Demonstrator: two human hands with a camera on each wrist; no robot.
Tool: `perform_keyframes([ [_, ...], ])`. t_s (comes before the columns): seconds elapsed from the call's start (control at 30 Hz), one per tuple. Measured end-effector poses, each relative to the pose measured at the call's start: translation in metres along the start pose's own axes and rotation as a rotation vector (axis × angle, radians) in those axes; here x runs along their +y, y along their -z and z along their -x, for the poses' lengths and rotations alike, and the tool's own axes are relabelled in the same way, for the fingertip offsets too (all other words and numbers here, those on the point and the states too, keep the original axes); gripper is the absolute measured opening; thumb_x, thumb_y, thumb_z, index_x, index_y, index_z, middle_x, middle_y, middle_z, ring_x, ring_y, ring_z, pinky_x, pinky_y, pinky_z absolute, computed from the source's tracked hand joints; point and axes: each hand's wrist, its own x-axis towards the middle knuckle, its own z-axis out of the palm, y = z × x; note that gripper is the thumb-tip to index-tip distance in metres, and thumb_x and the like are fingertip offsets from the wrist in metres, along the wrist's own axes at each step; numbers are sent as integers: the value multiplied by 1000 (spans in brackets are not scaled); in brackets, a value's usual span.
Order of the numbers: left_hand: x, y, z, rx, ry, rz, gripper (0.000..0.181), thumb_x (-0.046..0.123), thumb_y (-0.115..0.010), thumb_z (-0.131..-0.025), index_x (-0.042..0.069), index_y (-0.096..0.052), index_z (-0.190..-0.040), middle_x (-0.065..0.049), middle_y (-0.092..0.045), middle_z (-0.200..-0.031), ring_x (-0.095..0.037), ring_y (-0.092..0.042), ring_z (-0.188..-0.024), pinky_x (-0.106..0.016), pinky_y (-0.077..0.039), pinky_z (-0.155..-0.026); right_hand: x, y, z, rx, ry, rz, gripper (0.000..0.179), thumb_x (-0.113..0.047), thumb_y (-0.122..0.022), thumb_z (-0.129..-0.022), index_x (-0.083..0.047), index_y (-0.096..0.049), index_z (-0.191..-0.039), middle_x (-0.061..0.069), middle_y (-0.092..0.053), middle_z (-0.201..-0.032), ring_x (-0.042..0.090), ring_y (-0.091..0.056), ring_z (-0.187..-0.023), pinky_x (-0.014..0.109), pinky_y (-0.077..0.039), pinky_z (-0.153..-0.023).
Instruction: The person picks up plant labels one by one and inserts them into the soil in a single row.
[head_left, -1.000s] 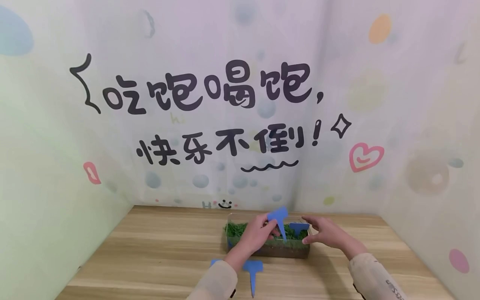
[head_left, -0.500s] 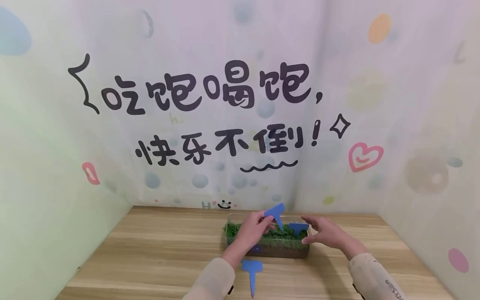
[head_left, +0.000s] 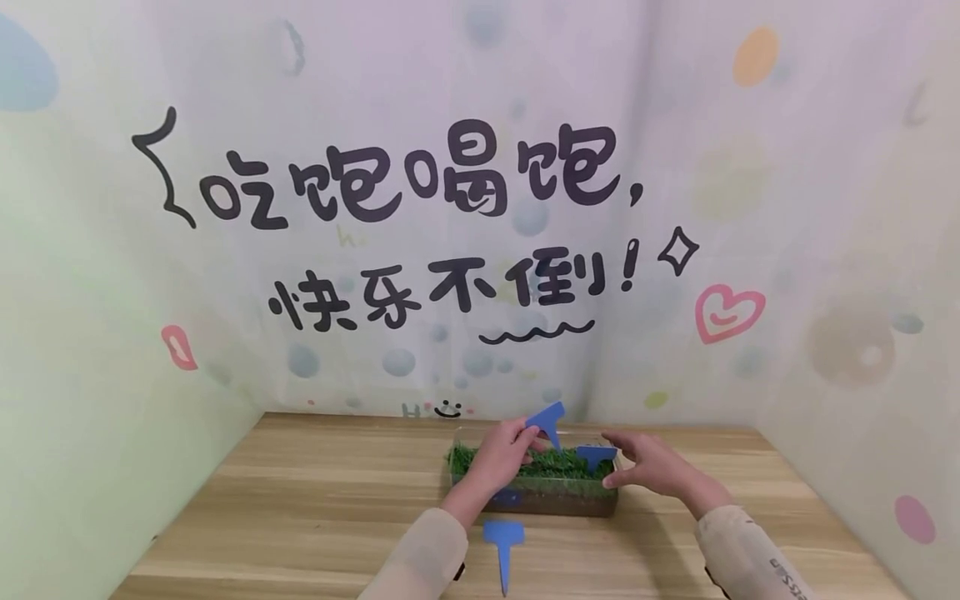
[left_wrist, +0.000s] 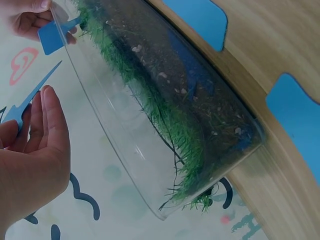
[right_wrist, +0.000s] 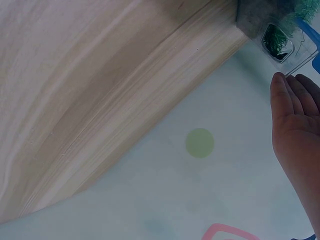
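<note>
When comparing with one second ago, note a higher position of the blue label [head_left: 551, 421]: raised above the grass [head_left: 558, 467], tilted, tip pointing down and free. Confirm a pinch by thumb and fingers of the left hand [head_left: 501, 457] on its wide head. Judge this label as not planted at present; do not infer insertion or removal from the lift alone. Find the right hand [head_left: 651, 465] unmoved, holding the right end of the clear box [head_left: 570, 504] between thumb and fingers, apparently for steadying. Find a second label [head_left: 597, 456] unchanged, stem down in the grass, just beside the right hand. Locate loose labels [left_wrist: 300, 120] on the counter [head_left: 315, 492], along the near side of the box.
</note>
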Motion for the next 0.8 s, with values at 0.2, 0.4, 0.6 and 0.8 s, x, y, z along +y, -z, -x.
perform_keyframes([
  [0.2,-5,-1,-2,25,-16,-19,28,18,-49,-106,-1,-71,-106,-22,-73,-103,-40,-69,-98,-48,-58,-81,0,0,-1,0,3,1,82,-30,-83,-81,10,-46,-143,36,-47,-143,55,-53,-123,58,-48,-101],
  [0.4,-8,-1,-4,70,-12,-63,25,17,-54,-104,2,-73,-101,-16,-74,-98,-37,-70,-92,-38,-58,-76,1,-1,-1,-6,3,-8,83,-31,-82,-81,10,-45,-143,36,-47,-144,55,-53,-125,58,-48,-102],
  [0.6,-11,-2,-9,84,0,-91,24,17,-55,-103,4,-74,-99,-11,-75,-96,-34,-70,-93,-33,-58,-73,1,-1,0,-9,0,-16,83,-30,-82,-82,10,-45,-143,36,-46,-144,55,-52,-125,58,-47,-102],
  [0.8,-16,-3,-13,83,8,-132,24,19,-55,-103,7,-75,-98,-9,-75,-96,-31,-70,-91,-28,-52,-67,1,-1,-1,-14,-6,-15,83,-30,-82,-82,9,-44,-144,36,-45,-145,55,-51,-126,58,-46,-103],
])
